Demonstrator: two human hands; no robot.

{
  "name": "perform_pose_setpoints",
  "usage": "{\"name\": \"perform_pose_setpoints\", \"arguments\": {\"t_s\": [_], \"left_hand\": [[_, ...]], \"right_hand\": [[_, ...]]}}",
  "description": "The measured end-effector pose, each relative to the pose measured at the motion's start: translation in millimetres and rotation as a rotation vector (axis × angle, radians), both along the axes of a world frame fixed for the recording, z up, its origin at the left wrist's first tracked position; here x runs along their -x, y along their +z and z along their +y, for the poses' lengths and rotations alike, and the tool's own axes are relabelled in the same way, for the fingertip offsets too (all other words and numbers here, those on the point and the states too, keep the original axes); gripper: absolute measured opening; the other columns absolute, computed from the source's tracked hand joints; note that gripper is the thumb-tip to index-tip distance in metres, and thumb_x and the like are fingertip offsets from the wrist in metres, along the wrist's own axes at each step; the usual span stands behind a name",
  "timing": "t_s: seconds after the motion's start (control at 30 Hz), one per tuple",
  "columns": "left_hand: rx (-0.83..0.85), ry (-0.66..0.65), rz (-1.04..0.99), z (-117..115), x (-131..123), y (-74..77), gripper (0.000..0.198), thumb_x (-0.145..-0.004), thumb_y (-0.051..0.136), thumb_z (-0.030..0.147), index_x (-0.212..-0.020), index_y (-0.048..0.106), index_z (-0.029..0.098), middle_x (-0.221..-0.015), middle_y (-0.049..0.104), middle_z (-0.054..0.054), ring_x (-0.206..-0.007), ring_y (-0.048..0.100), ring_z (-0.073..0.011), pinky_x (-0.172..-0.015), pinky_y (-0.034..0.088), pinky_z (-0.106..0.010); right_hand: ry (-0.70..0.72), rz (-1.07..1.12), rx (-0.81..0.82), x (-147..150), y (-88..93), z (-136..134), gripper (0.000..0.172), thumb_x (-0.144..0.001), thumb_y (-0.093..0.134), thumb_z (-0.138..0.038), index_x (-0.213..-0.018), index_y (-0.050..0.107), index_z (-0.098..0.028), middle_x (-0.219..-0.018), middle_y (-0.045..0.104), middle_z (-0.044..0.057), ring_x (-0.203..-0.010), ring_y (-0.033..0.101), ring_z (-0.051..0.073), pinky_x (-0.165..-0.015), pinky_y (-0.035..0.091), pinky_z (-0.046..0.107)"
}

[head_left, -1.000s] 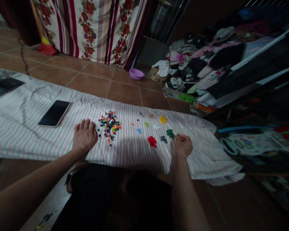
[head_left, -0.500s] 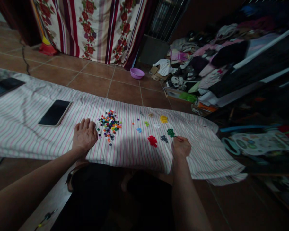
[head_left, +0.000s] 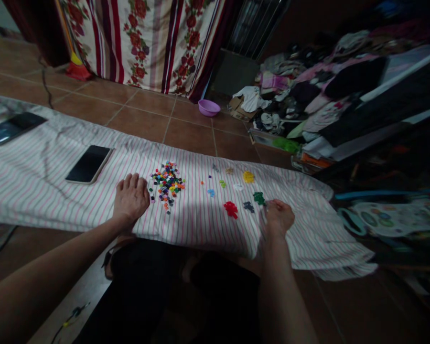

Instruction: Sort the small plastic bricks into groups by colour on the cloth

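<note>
My left hand [head_left: 132, 197] lies flat on the striped cloth [head_left: 197, 224], fingers stretched out, just left of a mixed pile of small coloured pieces [head_left: 167, 179]. My right hand [head_left: 280, 217] is closed in a pinch beside a small dark green pile [head_left: 259, 198]; whatever is between the fingertips is too small to make out. Left of it are a dark grey pile [head_left: 248, 207] and a red pile [head_left: 231, 209]. Farther back lie yellow pieces [head_left: 248, 177], white pieces [head_left: 238, 187], light green pieces [head_left: 222, 183] and light blue pieces [head_left: 210, 193].
A phone [head_left: 89, 164] rests left of my left hand, with a dark tablet-like device [head_left: 16, 127] beyond it. On the tiled floor past the cloth stands a purple basin [head_left: 209, 108]. Heaped clothes [head_left: 308, 95] fill the far right.
My right hand has shifted slightly right, off the edge of the dark green pile, still pinched. My left hand stays flat on the cloth. The whole view has shifted a little.
</note>
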State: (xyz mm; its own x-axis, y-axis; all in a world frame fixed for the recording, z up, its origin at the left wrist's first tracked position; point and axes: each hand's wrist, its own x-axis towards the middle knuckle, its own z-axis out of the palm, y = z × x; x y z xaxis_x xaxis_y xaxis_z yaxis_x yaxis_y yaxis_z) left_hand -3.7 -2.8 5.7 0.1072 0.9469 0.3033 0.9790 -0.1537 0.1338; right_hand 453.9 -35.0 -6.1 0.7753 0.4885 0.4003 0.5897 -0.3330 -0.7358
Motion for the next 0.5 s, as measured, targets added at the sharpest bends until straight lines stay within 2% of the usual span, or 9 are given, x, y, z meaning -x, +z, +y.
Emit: {"name": "perform_pose_setpoints", "arguments": {"t_s": [0.07, 0.17, 0.33, 0.43, 0.5], "left_hand": [[0.01, 0.0, 0.003, 0.2, -0.2, 0.3, 0.039, -0.095, 0.026, 0.03, -0.115, 0.057, 0.014, -0.139, 0.053, -0.019, -0.134, 0.041, -0.0347, -0.107, 0.033, -0.05], [0.028, 0.002, 0.008, 0.4, -0.2, 0.1, 0.04, -0.095, 0.027, 0.029, -0.116, 0.056, 0.013, -0.14, 0.051, -0.019, -0.135, 0.04, -0.0354, -0.107, 0.032, -0.051], [0.033, -0.001, -0.004, 0.2, 0.7, -0.6, 0.039, -0.094, 0.029, 0.028, -0.118, 0.056, 0.014, -0.14, 0.052, -0.019, -0.136, 0.039, -0.0349, -0.108, 0.031, -0.051], [0.036, -0.008, -0.01, -0.1, 0.9, 0.2, 0.038, -0.094, 0.03, 0.027, -0.118, 0.056, 0.014, -0.14, 0.052, -0.02, -0.136, 0.039, -0.0351, -0.108, 0.031, -0.051], [0.034, -0.01, -0.022, -0.2, 0.7, 0.8, 0.038, -0.094, 0.029, 0.028, -0.117, 0.056, 0.014, -0.14, 0.052, -0.02, -0.135, 0.04, -0.0349, -0.107, 0.031, -0.051]], "right_hand": [[-0.003, 0.028, -0.077, 17.3, 9.2, 8.7, 0.03, -0.069, 0.054, -0.038, -0.087, 0.067, -0.017, -0.08, 0.068, 0.007, -0.075, 0.063, 0.022, -0.076, 0.051, 0.038], [0.141, 0.01, -0.103, 60.2, 23.7, 24.7, 0.032, -0.074, 0.052, -0.04, -0.09, 0.068, -0.018, -0.082, 0.069, 0.006, -0.075, 0.062, 0.02, -0.077, 0.051, 0.036], [0.503, -0.029, -0.116, 152.6, 38.7, 42.8, 0.032, -0.083, 0.051, -0.039, -0.095, 0.071, -0.017, -0.079, 0.068, 0.005, -0.07, 0.06, 0.018, -0.072, 0.05, 0.032], [0.791, -0.122, -0.091, 201.8, 42.4, 46.3, 0.028, -0.089, 0.05, -0.031, -0.097, 0.073, -0.018, -0.086, 0.069, 0.007, -0.08, 0.061, 0.02, -0.081, 0.049, 0.034], [0.928, -0.19, -0.023, 229.2, 43.9, 47.1, 0.027, -0.092, 0.049, -0.026, -0.101, 0.074, -0.02, -0.092, 0.069, 0.009, -0.089, 0.061, 0.023, -0.087, 0.048, 0.035]]}}
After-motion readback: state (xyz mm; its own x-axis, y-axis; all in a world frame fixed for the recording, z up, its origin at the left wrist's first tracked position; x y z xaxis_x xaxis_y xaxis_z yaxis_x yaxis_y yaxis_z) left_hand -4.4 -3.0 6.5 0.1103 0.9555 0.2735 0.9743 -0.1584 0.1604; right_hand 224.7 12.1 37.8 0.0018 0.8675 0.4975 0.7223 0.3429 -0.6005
